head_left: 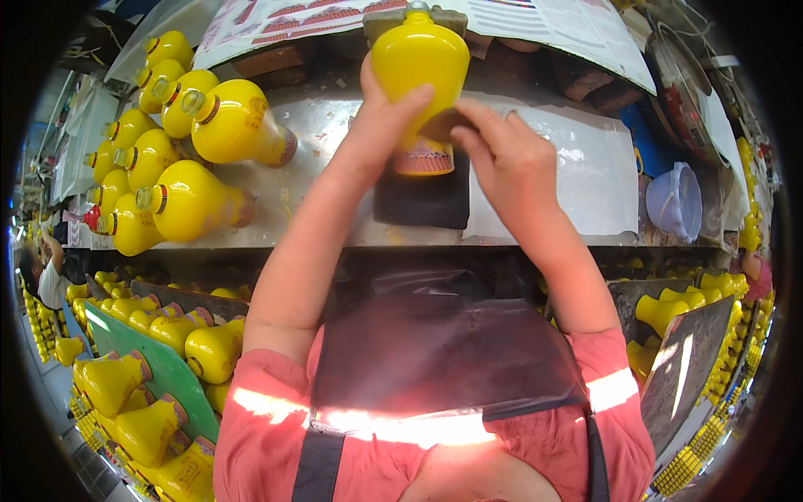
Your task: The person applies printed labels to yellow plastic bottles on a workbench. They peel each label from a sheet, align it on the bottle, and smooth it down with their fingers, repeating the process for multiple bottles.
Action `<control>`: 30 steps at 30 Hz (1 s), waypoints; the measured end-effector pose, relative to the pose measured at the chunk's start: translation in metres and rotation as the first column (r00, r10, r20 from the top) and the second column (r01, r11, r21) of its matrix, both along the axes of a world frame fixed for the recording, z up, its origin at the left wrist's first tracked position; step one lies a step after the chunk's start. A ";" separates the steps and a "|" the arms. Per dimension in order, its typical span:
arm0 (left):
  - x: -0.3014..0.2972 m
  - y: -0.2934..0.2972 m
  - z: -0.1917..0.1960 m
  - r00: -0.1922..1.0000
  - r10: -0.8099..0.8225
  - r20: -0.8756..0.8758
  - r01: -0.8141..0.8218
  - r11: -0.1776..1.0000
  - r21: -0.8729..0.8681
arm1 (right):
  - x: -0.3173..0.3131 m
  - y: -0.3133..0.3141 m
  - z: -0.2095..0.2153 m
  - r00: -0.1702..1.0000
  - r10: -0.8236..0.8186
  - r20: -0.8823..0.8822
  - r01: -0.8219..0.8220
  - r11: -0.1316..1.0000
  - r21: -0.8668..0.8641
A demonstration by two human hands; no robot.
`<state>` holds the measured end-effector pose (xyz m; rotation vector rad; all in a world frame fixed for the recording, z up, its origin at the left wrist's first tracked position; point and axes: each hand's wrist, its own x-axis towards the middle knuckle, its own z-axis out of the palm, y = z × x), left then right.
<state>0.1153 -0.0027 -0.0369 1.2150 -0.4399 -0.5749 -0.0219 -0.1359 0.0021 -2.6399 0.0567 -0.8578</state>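
A glossy yellow bottle (pixel 421 63) lies at the middle of the workbench, its neck away from me against a grey block (pixel 378 25). A red and white patterned band (pixel 425 159) circles its near end, above a black pad (pixel 421 201). My left hand (pixel 386 121) is wrapped round the bottle's left side, thumb across its front. My right hand (pixel 512 155) pinches a small flat dark brown piece (pixel 441 125) against the bottle's lower right side, just above the band. The exact kind of that piece cannot be made out.
Several yellow bottles (pixel 230 121) stand on the bench at left. White sheets (pixel 552 167) lie right of the pad, near a pale purple bucket (pixel 674 202). A printed sheet (pixel 309 25) covers the far side. More bottles fill racks below, beside a green board (pixel 150 368).
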 end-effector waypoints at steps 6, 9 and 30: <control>0.002 0.001 0.003 0.999 0.037 -0.005 -0.037 0.999 0.009 | -0.001 0.025 0.011 0.894 0.434 0.113 -0.381 0.868 -0.319; 0.000 -0.002 0.005 0.998 0.058 0.016 -0.058 0.998 0.019 | -0.008 0.043 0.005 0.877 0.471 0.097 -0.420 0.848 -0.323; 0.002 -0.004 -0.015 0.992 0.096 0.084 -0.102 0.993 0.064 | -0.014 0.013 -0.009 0.989 -0.142 0.030 0.136 0.979 0.150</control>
